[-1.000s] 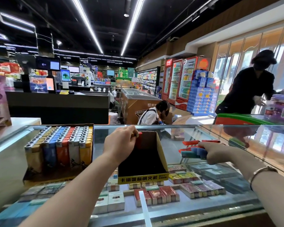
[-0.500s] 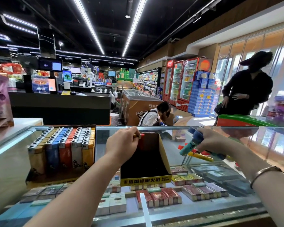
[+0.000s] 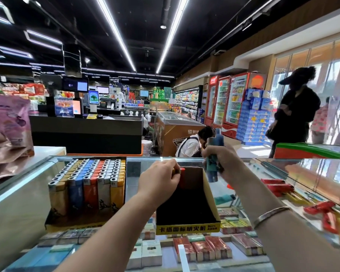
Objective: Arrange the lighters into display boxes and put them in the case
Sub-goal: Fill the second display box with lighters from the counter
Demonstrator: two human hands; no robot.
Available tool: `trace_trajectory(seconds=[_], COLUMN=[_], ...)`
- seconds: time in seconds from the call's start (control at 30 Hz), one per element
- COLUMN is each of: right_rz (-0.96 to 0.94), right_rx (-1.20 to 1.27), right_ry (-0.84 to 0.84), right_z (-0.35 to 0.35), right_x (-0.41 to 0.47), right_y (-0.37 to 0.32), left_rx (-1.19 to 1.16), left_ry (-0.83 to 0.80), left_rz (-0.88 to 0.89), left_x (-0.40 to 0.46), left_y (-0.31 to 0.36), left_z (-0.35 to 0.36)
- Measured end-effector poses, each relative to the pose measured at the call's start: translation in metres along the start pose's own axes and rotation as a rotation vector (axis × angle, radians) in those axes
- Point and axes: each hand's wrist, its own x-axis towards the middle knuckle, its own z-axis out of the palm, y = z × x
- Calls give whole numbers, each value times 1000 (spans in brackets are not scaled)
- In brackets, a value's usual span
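**Loading the second box, lighters upright and ready**

Starting at the left, a full display box [image 3: 86, 193] sits on the glass table [image 3: 18, 203], packed with upright lighters in gold, blue, red, white and yellow rows. Moving in, the left hand [image 3: 159, 183] is curled over the back left corner of the nearly empty box [image 3: 186, 209], fingers pinching what looks like a red lighter [image 3: 182, 170] standing against the back wall. Over to the right hand [image 3: 222, 160], raised just behind and to the right of that box, fingers wrapped round a bundle of dark blue-green lighters [image 3: 214, 154]. Their long axis stands near vertical, tops up, which suits the box nicely. The box lies down and to the left of that bundle, very close, so the right hand is the one placed to feed it; my read is a short drop beside the red one comes next. Wrist is bent, forearm reaching in from the lower right, a bracelet [image 3: 271, 213] on it. Farther right, loose red lighters [image 3: 275, 186] lie flat on the glass, waiting their turn.
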Motion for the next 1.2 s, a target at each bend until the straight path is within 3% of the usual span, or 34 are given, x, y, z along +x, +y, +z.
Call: trace_trajectory(seconds=[0.07,0.23,0.37,0.57,0.63,0.73,0.83,0.93,1.07,1.2], right_rz=[87,209,195,270,262,247,244,146,22,211], right_rx=[321,761,817,884,871,839,846,664,469,131], right_ry=[-84,-177,-148,-82,-71,-13,56,151,312,276], right_z=[14,36,29,30,31,32,30,23,3,-5], right_x=[1,3,1,-7,-7,-8,-6,0,7,8], right_y=[7,24,27,23,23,22,21,21,22,33], left_rx=[-34,-165,-173,-57,-134,-492,-732,-841,-673,-477], left_ry=[-7,63,28,113,90,-18,20,77,213,270], left_rz=[-7,96,192,373,320,133,-77,-164,-97,-20], left_x=[0,3,2,-4,-5,-3,0,2,2,3], left_y=[0,3,5,20,20,22,24,24,20,14], left_z=[-1,-2,-5,-7,-6,-4,-5,-10,-13,-10])
